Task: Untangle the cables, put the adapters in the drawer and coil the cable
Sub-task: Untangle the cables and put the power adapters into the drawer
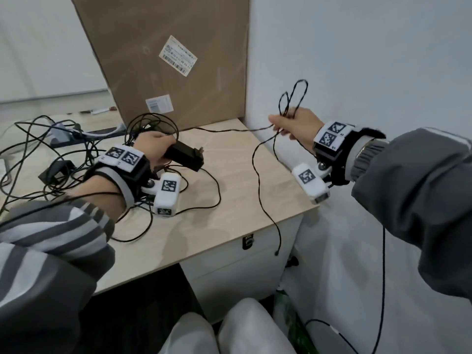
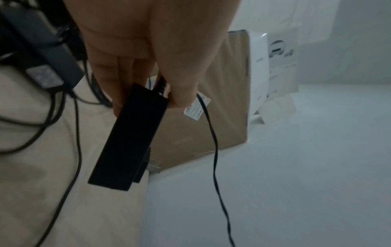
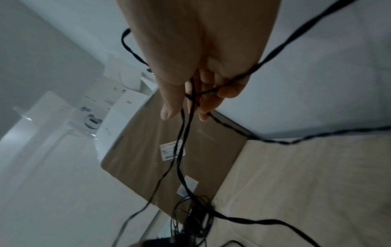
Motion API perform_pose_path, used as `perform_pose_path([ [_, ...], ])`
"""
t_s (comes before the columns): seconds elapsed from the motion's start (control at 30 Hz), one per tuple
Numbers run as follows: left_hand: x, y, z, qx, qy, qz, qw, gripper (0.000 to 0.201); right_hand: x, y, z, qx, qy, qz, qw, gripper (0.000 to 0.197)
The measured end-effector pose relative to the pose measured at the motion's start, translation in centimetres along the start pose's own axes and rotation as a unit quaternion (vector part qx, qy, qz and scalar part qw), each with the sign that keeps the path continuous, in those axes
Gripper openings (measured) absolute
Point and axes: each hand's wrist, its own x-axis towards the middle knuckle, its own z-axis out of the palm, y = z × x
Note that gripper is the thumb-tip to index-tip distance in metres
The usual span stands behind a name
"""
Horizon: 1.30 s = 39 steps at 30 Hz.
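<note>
Gripping a long black adapter [image 1: 184, 156] by one end, the person's left hand [image 1: 150, 146] holds it just above the pale wooden worktop [image 1: 237, 180], fingers and thumb curled round the brick so that it sticks out toward the right. From the wrist view the adapter [image 2: 129, 138] hangs past the fingertips, with its thin cord leaving the gripped end beside the thumb.

Off to the right, beyond the worktop's edge and in front of the white wall, the right hand [image 1: 293, 125] is raised and pinches a thin black cable [image 1: 258, 175]. A couple of small loops stand up above the knuckles, and from the wrist view several strands cross between the thumb and fingers [image 3: 229, 91]. One stretch of the cable runs nearly level back across the worktop toward the left hand; another part drops in a long slack curve over the worktop's corner, its free end dangling in front of the white drawer unit [image 1: 237, 267], whose drawers are closed.

Behind the left hand lies a tangle of black cables [image 1: 51, 149] spread over the left part of the worktop, with a second adapter [image 1: 57, 171] lying among them. A large brown cardboard box [image 1: 178, 47] with white labels leans upright at the back of the worktop.
</note>
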Motion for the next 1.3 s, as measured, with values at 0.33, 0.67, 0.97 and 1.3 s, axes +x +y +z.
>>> perform_pose_path([
  [0.33,-3.0,7.2,-0.9,0.285,0.067,0.135,0.947,0.034,-4.2,-0.9,-3.4,-0.274,-0.032,0.206,0.939,0.088],
  [0.67,-6.0,11.0,1.2,0.366,0.036,0.261,0.893,0.019,-9.4,-10.6,-3.4,-0.197,-0.011,-0.078,0.977,0.071],
  [0.97,-9.7,13.3,2.6,0.216,-0.071,0.339,0.913,0.022,-8.1,-10.2,0.8,-0.195,-0.200,0.007,0.960,0.074],
  [1.3,-10.4,11.3,3.6,-0.061,-0.330,0.133,0.933,0.031,-8.1,-8.0,1.6,0.137,-0.168,0.000,0.976,0.040],
])
